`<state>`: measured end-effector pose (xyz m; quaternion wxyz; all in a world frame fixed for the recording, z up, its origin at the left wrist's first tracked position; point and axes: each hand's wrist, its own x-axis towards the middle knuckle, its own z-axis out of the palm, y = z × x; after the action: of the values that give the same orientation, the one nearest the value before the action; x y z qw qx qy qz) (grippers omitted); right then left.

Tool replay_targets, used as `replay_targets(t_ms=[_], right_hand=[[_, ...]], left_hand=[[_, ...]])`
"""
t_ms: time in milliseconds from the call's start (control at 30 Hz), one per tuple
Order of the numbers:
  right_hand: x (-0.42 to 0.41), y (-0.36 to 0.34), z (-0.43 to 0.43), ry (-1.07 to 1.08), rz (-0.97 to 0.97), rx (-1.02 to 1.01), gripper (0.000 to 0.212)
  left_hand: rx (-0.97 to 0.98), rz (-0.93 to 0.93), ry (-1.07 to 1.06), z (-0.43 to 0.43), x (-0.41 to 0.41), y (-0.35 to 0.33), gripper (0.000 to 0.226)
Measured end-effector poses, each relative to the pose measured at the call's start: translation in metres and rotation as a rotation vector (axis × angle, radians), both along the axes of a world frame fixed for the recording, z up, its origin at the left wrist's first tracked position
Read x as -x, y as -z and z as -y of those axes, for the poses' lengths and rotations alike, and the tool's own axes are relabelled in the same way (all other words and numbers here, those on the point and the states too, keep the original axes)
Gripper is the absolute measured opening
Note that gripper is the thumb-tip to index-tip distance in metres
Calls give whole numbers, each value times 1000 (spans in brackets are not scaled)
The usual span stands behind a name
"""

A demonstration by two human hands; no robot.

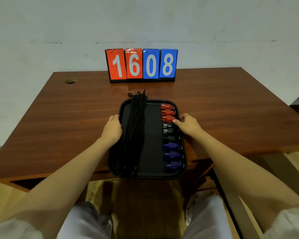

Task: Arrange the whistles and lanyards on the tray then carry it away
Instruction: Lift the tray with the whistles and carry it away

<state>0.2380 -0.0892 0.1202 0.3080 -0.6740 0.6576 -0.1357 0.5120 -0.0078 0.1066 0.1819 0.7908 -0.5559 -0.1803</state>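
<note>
head view: the left fingers (115,117) curl over the left rim of the black tray (150,175), about a third of the way back from its far end, and the left hand (112,130) lies against the rim's outer side, gripping it. across from it the right thumb (176,121) reaches over the right rim, its tip touching the nearest of the red whistles (168,112), while the other fingers of the right hand (188,125) fold round the outside of that rim, so this hand grips the tray too. both bare forearms run back toward the camera, either side of the tray.

on the tray, nine whistles sit in one column along the right side: three red at the far end, three black whistles (170,133) in the middle, three blue whistles (173,156) nearest the person. a bundle of black lanyards (135,131) lies lengthwise down the left half, its far loops hanging past the far rim onto the table (59,118). the tray's near end juts out beyond the table's near edge; whether it is lifted off the wood cannot be told.

at the back of the brown wooden table stands a flip scoreboard (141,65) showing 16 on red cards and 08 on blue, against a pale wall (231,31). a small hole (70,81) marks the tabletop at far left. below, pale trouser legs (86,221) show over the floor.
</note>
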Motion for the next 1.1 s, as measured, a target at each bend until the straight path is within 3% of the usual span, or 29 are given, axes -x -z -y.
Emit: replay_targets(t_ms=[167,500,600,767,900,967,1100], right_hand=[[4,7,-2,59,128,-31,72],[2,6,-6,110,170,-56,66],[0,2,-11,103,187,32,68],[-8,5,-16,2,162,162,53],[-14,5,-15,156,184,98,63],[-14,3,-14,238,234,44,56],[-3,-5,-16,244,132,-41,29]], left_hand=[[-18,29,5,3,0,0,46],[-55,40,11,0,2,-1,54],[-68,48,18,-1,3,-2,57],[-68,59,24,-3,3,-3,58],[-87,67,23,-2,4,-4,59],[-105,60,23,-2,4,-7,59],[-171,-6,33,-3,7,-17,63]])
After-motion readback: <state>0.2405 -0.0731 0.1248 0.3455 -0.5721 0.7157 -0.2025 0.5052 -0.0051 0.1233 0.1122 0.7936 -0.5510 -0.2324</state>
